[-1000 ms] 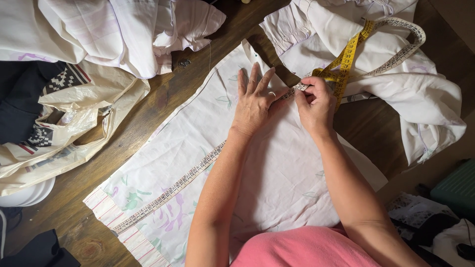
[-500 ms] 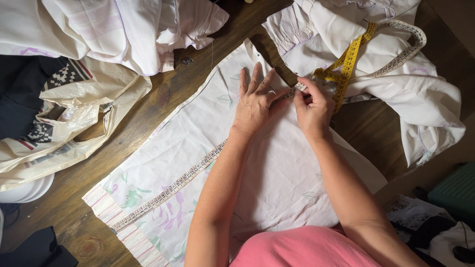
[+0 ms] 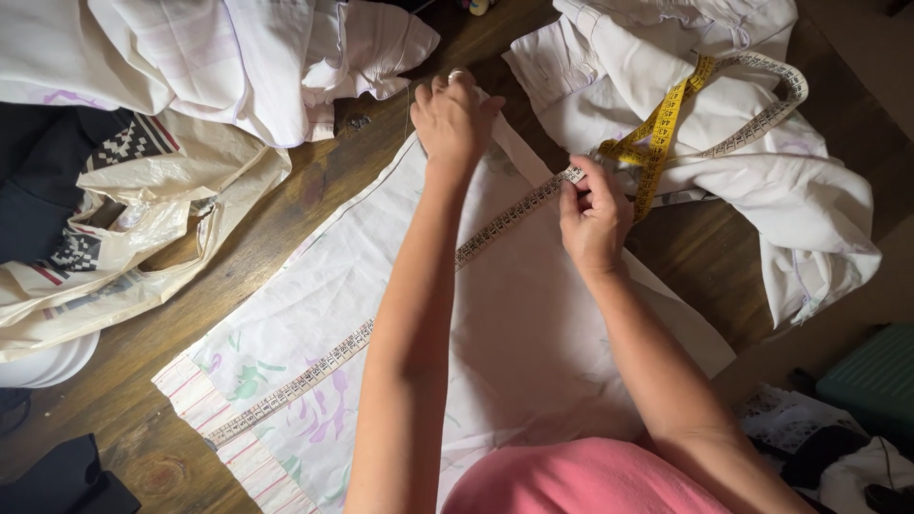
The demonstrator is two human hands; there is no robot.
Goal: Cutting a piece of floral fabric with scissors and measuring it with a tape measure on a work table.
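A white cloth panel (image 3: 533, 314) with a pale floral print and a striped end lies flat on the wooden table (image 3: 314, 190). A measuring tape (image 3: 314, 371) runs diagonally across it from the lower-left corner up to my right hand (image 3: 595, 214), which pinches the tape. The tape's yellow slack (image 3: 666, 119) loops over the white garments at the upper right. My left hand (image 3: 455, 119) rests fingers-down on the far edge of the panel, a ring on one finger. What it holds, if anything, is hidden.
Heaped white garments (image 3: 743, 162) lie at the upper right and more white cloth (image 3: 209, 57) at the upper left. A crumpled cream plastic bag (image 3: 124, 247) over dark patterned fabric sits on the left. A green box (image 3: 876, 381) stands at the right edge.
My left hand has moved up from beside the right hand to the far edge of the panel. The brown object seen there is no longer visible. The tape now lies stretched along the cloth.
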